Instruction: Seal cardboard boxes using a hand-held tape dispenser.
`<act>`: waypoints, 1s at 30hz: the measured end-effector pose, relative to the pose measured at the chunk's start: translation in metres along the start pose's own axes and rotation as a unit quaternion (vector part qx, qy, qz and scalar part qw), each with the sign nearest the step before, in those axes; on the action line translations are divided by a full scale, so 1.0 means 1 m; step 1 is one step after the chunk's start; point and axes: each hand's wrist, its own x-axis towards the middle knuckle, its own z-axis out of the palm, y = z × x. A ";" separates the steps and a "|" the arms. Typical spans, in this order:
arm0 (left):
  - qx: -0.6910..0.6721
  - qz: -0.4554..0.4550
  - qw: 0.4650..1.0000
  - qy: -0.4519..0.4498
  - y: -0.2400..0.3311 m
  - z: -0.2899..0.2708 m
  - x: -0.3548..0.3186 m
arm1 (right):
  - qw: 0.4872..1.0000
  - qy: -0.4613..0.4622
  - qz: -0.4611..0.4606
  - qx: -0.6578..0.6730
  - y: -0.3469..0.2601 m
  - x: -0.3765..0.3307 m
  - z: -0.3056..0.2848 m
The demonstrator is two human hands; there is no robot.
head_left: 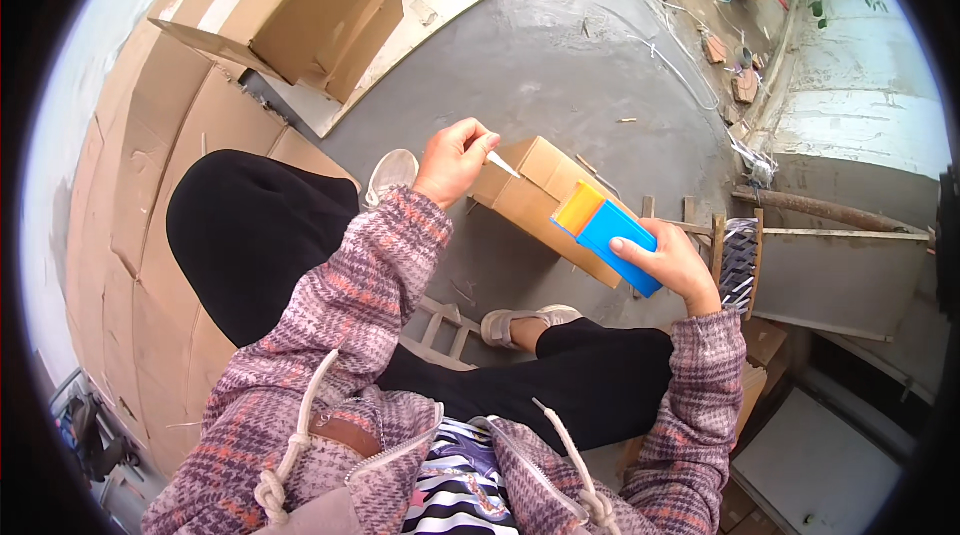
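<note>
Now | left grip [455, 163]: white strip [502, 165] | right grip [672, 263]: blue-orange block [608, 230], box [540, 197] partly hidden

You've got a plain brown cardboard box [540, 205] with a bright blue tape dispenser [620, 245], orange at its end. Your jacket sleeves [370, 285] show pink-and-purple plaid, your trousers [250, 235] are black, and the floor [560, 75] is grey.

Single head-worn fisheye view, looked steeply down from close above the lap, faced forward over knees to concrete floor [560, 65], edges bent at rim
</note>
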 end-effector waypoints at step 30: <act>-0.132 -0.096 0.982 0.089 -0.123 0.073 0.019 | 0.982 -0.083 0.102 -0.134 -0.025 0.080 0.020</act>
